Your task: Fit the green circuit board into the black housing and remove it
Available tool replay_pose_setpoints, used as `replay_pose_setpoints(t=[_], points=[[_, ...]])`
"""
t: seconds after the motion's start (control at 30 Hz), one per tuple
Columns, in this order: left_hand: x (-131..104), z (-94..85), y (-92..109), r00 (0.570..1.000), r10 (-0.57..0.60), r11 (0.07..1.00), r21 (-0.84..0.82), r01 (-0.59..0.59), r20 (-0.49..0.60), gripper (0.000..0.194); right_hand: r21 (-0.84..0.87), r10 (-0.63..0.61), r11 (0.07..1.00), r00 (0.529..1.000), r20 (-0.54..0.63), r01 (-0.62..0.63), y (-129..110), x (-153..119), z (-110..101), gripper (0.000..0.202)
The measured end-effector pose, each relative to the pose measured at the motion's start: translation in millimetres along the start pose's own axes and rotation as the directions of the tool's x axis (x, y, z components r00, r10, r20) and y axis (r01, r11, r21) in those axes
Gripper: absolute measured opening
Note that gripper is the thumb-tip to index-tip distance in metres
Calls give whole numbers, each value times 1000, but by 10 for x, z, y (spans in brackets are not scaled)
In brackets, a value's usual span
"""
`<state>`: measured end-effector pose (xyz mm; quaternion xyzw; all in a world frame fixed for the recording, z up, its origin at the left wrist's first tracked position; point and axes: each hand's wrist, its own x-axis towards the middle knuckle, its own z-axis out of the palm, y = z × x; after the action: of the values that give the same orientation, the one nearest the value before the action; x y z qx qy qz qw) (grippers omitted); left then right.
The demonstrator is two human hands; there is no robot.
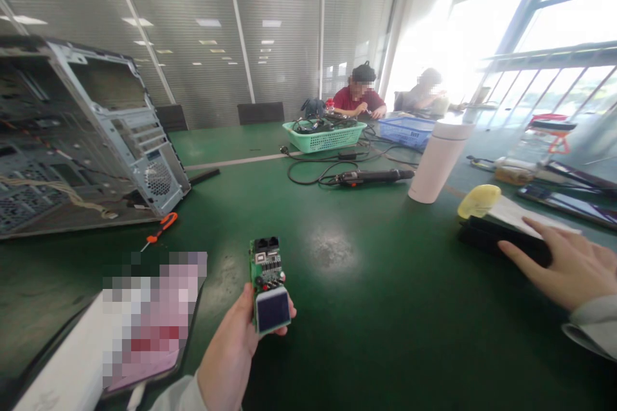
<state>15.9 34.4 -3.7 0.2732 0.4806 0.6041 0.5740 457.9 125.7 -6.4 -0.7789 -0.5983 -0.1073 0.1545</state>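
Note:
My left hand (241, 327) is closed around a small green circuit board (270, 276) with a dark square screen at its lower end and two black sockets at its top. It is raised over the green table (366, 334). On the right, my right hand (573, 263) has its thumb and fingers spread across a long black object (501, 241), thumb at its front side. Whether the fingers grip it is unclear. Beside that object are a white sheet (530, 215) and a yellow rounded item (479, 201).
An open computer case (116, 135) stands at the left, near an orange-handled tool (166, 223) and a phone (164, 321). Farther back are a black electric screwdriver (371, 177), a pale tumbler (439, 160), a green basket (325, 139) of cables and a blue basket (405, 132). Two people sit behind.

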Motion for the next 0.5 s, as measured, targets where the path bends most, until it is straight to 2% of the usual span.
replay_pose_setpoints(t=[0.1,0.17,0.23,0.3,0.4,0.5], points=[[-44,46,48,998,12,1000,26,-10,-68,52,44,-31,999,999,-24,32,-138,-58,-121,68],[-92,85,84,995,21,997,81,-14,-96,53,104,-132,983,972,-193,154,-302,-109,-194,71],[-128,108,98,995,54,986,161,-40,-80,55,159,-255,929,889,-381,335,-547,-189,-279,69],[-146,107,87,991,134,956,265,-124,-18,50,197,-376,827,779,-501,526,-854,-316,-387,52],[-154,69,62,961,252,845,459,-276,115,33,272,-536,623,653,-534,734,-1343,-585,-557,30],[-167,38,70,910,340,672,616,-411,236,24,375,-684,418,558,-469,827,-1768,-860,-646,33]])
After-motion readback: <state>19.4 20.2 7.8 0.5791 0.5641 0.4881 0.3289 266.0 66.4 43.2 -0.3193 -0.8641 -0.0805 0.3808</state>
